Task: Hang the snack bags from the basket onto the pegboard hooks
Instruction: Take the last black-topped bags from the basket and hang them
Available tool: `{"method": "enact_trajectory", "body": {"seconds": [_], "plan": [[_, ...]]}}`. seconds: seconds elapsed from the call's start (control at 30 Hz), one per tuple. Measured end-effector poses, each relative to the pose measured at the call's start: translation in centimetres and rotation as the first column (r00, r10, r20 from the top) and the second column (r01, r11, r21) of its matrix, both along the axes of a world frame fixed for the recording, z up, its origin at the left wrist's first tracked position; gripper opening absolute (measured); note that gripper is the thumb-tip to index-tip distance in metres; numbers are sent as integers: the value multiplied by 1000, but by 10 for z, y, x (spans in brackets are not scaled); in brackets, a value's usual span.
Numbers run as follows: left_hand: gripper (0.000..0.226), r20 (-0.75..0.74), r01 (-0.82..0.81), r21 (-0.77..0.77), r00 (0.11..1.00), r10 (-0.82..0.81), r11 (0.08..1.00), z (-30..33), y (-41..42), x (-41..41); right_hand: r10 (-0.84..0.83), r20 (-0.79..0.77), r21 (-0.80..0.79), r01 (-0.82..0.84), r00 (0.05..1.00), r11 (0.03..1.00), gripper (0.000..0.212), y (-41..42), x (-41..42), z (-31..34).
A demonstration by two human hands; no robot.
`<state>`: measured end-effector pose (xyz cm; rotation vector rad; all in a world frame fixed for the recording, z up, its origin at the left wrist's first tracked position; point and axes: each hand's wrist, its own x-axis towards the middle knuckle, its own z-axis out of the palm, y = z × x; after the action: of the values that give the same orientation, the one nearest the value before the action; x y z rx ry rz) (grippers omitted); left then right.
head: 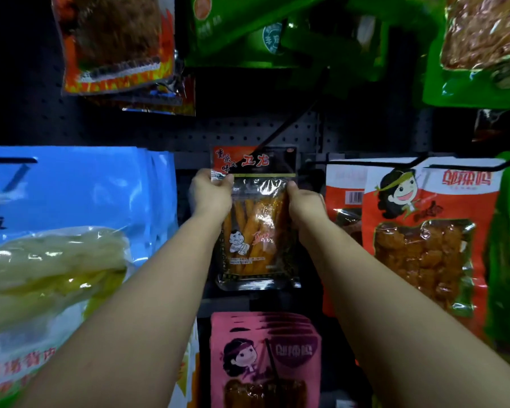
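Note:
A clear snack bag [256,228] with orange strips and a red-and-black header is held up against the dark pegboard [242,131] in the middle of the view. My left hand [211,192] pinches its upper left edge just under the header. My right hand [304,204] grips its right edge. A black hook [289,128] slants down toward the header; whether the bag hangs on it cannot be told. The basket is out of view.
Blue bags [71,201] with pale yellow food hang at the left, red-orange bags [424,231] at the right, pink bags [265,357] below, green bags [277,30] and a flame-printed bag [115,42] above. Hook ends [468,166] jut out over the red-orange bags.

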<state>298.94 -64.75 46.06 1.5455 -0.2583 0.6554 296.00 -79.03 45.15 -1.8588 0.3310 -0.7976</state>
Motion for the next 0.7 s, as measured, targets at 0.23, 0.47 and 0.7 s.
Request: {"method": "enact_trajectory", "body": {"seconds": [0.23, 0.47, 0.7], "plan": [[11, 9, 3, -77, 1000, -2, 997, -19, -3, 4, 19, 42, 107, -23, 999, 994, 34, -2, 8, -38], [41, -96, 59, -107, 993, -70, 992, -71, 8, -30, 145, -28, 118, -141, 989, 983, 32, 3, -33, -88], [35, -62, 147, -78, 986, -152, 986, -137, 19, -123, 207, 136, 98, -221, 969, 970, 18, 25, -143, -139]]}}
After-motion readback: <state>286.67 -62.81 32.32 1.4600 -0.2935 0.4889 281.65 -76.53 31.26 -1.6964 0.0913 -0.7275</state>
